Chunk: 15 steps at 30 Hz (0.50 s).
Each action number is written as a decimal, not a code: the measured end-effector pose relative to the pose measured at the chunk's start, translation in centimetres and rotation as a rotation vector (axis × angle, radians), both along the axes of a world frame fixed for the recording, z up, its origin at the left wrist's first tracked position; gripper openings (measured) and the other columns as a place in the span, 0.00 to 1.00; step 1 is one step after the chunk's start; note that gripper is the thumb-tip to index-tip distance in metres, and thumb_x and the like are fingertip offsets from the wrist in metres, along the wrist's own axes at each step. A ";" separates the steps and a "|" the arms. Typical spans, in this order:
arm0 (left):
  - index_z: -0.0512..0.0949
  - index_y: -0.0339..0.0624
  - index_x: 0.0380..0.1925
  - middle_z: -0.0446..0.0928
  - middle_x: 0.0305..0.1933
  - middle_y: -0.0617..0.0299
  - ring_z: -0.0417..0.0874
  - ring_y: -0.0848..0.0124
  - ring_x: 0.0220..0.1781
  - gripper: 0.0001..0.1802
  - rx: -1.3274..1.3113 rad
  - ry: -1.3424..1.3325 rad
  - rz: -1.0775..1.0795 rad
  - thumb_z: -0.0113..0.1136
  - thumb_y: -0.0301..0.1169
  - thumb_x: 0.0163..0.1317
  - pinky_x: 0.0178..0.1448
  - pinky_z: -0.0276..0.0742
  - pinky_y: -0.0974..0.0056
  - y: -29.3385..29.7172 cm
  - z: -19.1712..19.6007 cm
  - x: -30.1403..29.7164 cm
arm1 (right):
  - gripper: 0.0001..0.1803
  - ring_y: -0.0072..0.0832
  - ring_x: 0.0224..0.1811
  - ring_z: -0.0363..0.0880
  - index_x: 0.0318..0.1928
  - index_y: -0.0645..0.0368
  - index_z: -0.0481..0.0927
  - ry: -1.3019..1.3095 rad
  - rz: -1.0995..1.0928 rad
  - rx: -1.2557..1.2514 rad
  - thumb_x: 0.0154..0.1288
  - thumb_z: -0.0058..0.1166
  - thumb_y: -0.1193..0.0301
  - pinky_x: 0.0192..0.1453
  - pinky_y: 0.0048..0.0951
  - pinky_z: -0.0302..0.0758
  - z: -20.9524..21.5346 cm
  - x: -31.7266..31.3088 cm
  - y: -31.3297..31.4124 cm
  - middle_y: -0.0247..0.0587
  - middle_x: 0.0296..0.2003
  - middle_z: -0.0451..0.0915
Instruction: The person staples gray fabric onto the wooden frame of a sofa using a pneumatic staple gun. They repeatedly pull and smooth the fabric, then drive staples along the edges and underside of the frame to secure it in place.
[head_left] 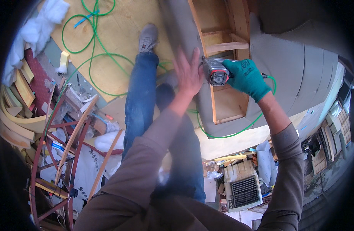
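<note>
My right hand (246, 77), in a green work glove, is wrapped round an air staple gun (217, 74) with a metal body and a red ring. The gun's nose meets the edge where grey upholstery fabric (177, 27) borders the wooden frame (227, 47) of a piece of furniture. My bare left hand (189, 73) lies on the fabric just left of the nose, its fingers stretched out and slightly apart. A green air hose (275, 86) runs from the gun and loops under my wrist.
More green hose (93, 42) lies coiled on the board underfoot, beside my shoe (148, 37). Curved wooden strips (21, 121), a dark red metal frame (74, 161) and white stuffing (42, 23) are piled at left. A boxy unit with a grille (244, 190) stands at lower right.
</note>
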<state>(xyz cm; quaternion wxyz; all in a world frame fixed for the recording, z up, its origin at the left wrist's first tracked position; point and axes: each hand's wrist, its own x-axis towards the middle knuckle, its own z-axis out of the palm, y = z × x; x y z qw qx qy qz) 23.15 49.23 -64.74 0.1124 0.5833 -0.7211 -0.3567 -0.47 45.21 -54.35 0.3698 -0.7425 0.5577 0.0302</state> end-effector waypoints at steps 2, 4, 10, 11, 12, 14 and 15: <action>0.57 0.55 0.87 0.52 0.85 0.24 0.58 0.26 0.85 0.46 0.044 -0.005 -0.023 0.66 0.33 0.72 0.86 0.48 0.24 0.6 0.3 0.5 | 0.15 0.53 0.38 0.89 0.48 0.49 0.85 -0.001 -0.026 -0.027 0.64 0.71 0.60 0.42 0.52 0.82 0.4 -0.6 1.0 0.50 0.35 0.89; 0.59 0.54 0.87 0.52 0.85 0.25 0.59 0.27 0.84 0.44 0.046 -0.022 -0.053 0.65 0.34 0.74 0.86 0.49 0.25 1.2 0.6 1.1 | 0.15 0.53 0.38 0.89 0.47 0.49 0.85 -0.020 -0.048 -0.042 0.64 0.71 0.60 0.41 0.52 0.82 0.7 -1.2 1.9 0.50 0.36 0.89; 0.61 0.53 0.86 0.54 0.84 0.26 0.65 0.29 0.79 0.43 0.058 -0.075 -0.070 0.66 0.36 0.74 0.84 0.53 0.27 2.8 1.2 0.9 | 0.16 0.53 0.37 0.89 0.48 0.49 0.85 -0.042 -0.074 0.017 0.64 0.72 0.60 0.41 0.50 0.83 2.0 -0.2 5.2 0.49 0.36 0.89; 0.61 0.54 0.86 0.54 0.84 0.26 0.66 0.29 0.79 0.43 0.053 -0.086 -0.063 0.66 0.36 0.73 0.84 0.54 0.27 2.8 1.3 0.8 | 0.16 0.53 0.37 0.89 0.49 0.49 0.85 -0.048 -0.076 0.005 0.64 0.71 0.61 0.41 0.50 0.84 1.7 0.1 5.3 0.49 0.36 0.89; 0.61 0.55 0.86 0.54 0.84 0.26 0.67 0.30 0.78 0.44 0.049 -0.100 -0.059 0.67 0.36 0.73 0.84 0.54 0.27 2.7 1.4 0.7 | 0.16 0.53 0.38 0.90 0.50 0.48 0.85 -0.055 -0.080 -0.004 0.63 0.71 0.61 0.41 0.50 0.84 1.3 0.5 5.4 0.50 0.36 0.89; 0.59 0.58 0.87 0.54 0.85 0.26 0.65 0.29 0.80 0.45 0.090 -0.186 -0.115 0.67 0.36 0.72 0.83 0.55 0.26 2.6 1.9 0.7 | 0.16 0.52 0.38 0.90 0.50 0.49 0.85 -0.068 -0.081 -0.025 0.63 0.71 0.62 0.41 0.50 0.84 0.4 1.0 5.8 0.50 0.36 0.89; 0.59 0.59 0.87 0.54 0.85 0.26 0.64 0.29 0.81 0.46 0.091 -0.223 -0.141 0.68 0.36 0.72 0.83 0.55 0.26 2.6 2.2 0.7 | 0.16 0.52 0.38 0.90 0.50 0.49 0.84 -0.074 -0.083 -0.036 0.63 0.70 0.63 0.41 0.50 0.84 -0.1 1.1 6.0 0.50 0.36 0.89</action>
